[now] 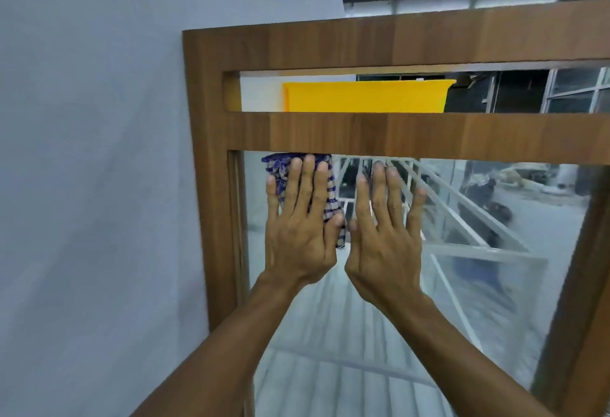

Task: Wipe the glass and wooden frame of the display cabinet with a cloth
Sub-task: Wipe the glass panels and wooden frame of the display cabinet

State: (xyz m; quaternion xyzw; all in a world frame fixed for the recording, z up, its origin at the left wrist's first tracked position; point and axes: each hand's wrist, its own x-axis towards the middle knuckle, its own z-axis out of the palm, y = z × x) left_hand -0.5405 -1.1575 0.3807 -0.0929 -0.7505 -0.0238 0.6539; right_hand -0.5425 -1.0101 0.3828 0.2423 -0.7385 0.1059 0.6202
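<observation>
The display cabinet has a brown wooden frame [396,134] around a large glass pane [379,317] that reflects a room. My left hand [300,228] lies flat with straight fingers and presses a blue-and-white patterned cloth [280,169] against the top left of the glass, just under the frame's cross rail. Part of the cloth shows beyond the fingertips and beside the thumb. My right hand [384,228] lies flat on the glass right next to it, fingers straight, holding nothing.
A yellow plastic container [363,96] shows through the narrow upper opening of the frame. A pale blue wall [92,152] runs along the cabinet's left side. The frame's right upright [574,284] bounds the pane.
</observation>
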